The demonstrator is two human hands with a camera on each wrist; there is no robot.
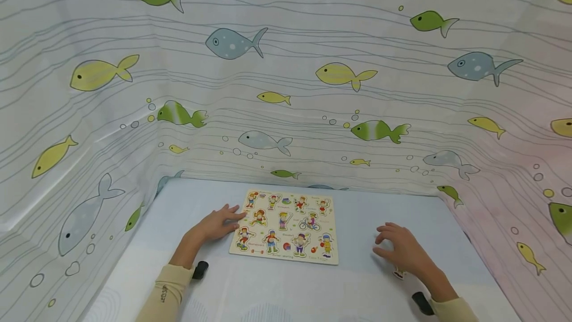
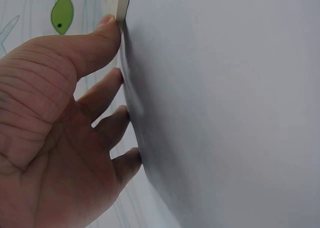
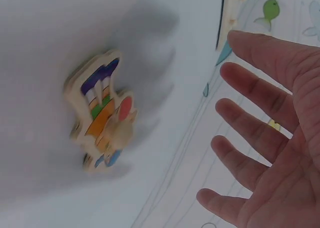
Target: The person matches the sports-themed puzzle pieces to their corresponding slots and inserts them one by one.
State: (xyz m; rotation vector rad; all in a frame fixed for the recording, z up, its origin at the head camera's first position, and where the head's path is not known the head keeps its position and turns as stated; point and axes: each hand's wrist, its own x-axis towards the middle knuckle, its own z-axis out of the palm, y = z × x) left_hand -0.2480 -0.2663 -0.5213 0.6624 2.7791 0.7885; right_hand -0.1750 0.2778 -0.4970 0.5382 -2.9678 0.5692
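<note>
A flat wooden puzzle board [image 1: 290,261] with printed sports figures lies on the table in the head view. My left hand [image 1: 221,223] is at its left edge, thumb and fingers extended. In the left wrist view the thumb of my left hand [image 2: 65,103] touches the board's side, and the other fingertips meet the table. To the right of the board, my right hand [image 1: 399,247] hovers with fingers spread and nothing between them. Near it lies a wooden figure piece [image 3: 102,113], perhaps on top of another; in the head view the hand mostly hides this piece [image 1: 399,274].
The pale blue-white tabletop [image 1: 357,292] is bounded behind and at both sides by fish-patterned sheets [image 1: 304,123]. Black wrist devices sit on both arms, the left one [image 1: 200,270] and the right one [image 1: 422,303].
</note>
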